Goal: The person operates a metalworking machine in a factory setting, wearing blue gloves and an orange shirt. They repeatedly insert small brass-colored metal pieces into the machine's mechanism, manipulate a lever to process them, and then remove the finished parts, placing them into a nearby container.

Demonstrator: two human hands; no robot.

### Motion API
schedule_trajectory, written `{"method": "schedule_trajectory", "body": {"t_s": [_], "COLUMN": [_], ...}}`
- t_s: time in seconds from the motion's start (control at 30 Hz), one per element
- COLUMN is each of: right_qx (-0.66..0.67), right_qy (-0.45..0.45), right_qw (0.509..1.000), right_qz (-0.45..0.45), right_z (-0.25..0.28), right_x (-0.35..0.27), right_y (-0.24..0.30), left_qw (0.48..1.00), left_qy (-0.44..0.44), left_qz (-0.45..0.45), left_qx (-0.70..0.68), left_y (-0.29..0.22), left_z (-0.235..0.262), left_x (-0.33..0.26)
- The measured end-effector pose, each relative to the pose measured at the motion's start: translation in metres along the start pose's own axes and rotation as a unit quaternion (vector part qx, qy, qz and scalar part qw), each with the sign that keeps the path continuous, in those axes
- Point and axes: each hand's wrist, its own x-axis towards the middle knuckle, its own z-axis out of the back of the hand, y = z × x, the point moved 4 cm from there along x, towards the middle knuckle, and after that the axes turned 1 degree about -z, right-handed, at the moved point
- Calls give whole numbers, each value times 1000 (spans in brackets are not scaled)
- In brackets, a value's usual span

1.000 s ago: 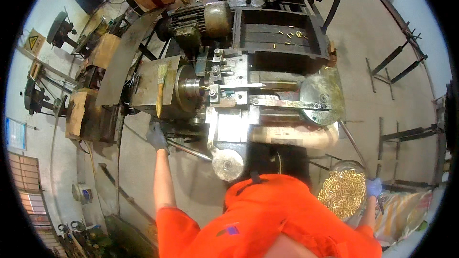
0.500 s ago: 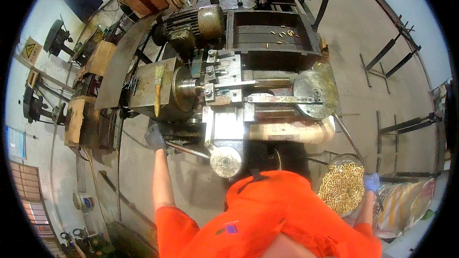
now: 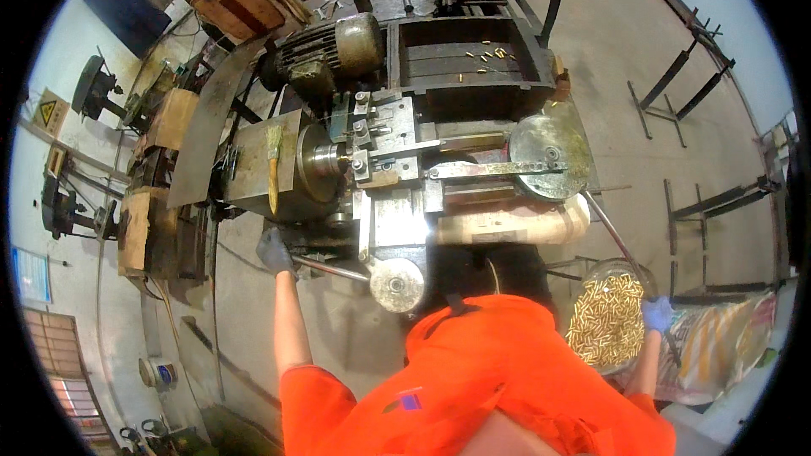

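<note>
My left hand (image 3: 274, 251), in a dark grey glove, is closed round the outer end of a metal lever (image 3: 334, 268). That lever runs to a round steel hub (image 3: 396, 285) at the front of a small lathe-like machine. Off to the right, my right hand (image 3: 656, 313) wears a blue glove and grips a long rod lever (image 3: 615, 230), which slants down from the big round disc (image 3: 549, 157). Beside this hand stands a round basket full of small brass pieces (image 3: 605, 321). Between the two levers lies the slide with its clamped tools (image 3: 384, 139), facing the spindle chuck (image 3: 324, 160).
A wooden-handled brush (image 3: 274, 171) lies on the headstock. Behind the slide sits a dark tray (image 3: 473, 91) with several brass pieces inside. A motor (image 3: 325, 55) is at the back left, a striped sack (image 3: 728, 342) at the right, and metal stands (image 3: 676, 89) farther off.
The whole view has shifted and tilted slightly. Both hands keep hold of their levers; my left hand sits a little lower in the picture, my right hand a little higher.
</note>
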Motion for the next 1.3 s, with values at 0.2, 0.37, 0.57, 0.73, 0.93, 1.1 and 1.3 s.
{"method": "schedule_trajectory", "body": {"t_s": [0.2, 0.37, 0.57, 0.73, 0.93, 1.1, 1.3], "right_qx": [71, 64, -64, -118, -112, -85, -39], "right_qy": [-2, -142, -141, -51, -78, -66, -51], "right_qw": [997, 972, 956, 982, 981, 982, 983], "right_qz": [0, 178, 249, 139, 136, 157, 172], "right_z": [18, 26, 24, 75, 33, 9, -23], "right_x": [-15, 10, 154, 196, 264, 259, 244], "right_y": [39, 131, 154, 235, 173, 75, 28], "left_qw": [991, 994, 990, 983, 981, 976, 976], "left_qy": [59, 74, 110, 113, 76, -24, -62], "left_qz": [-17, 59, 36, 48, 140, 196, 188], "left_qx": [122, 48, 79, 136, 109, 94, 91], "left_y": [5, 38, 51, 45, 16, 4, 6], "left_z": [5, 9, 10, 41, 97, 130, 134], "left_x": [8, 22, 31, 15, -61, -126, -154]}}
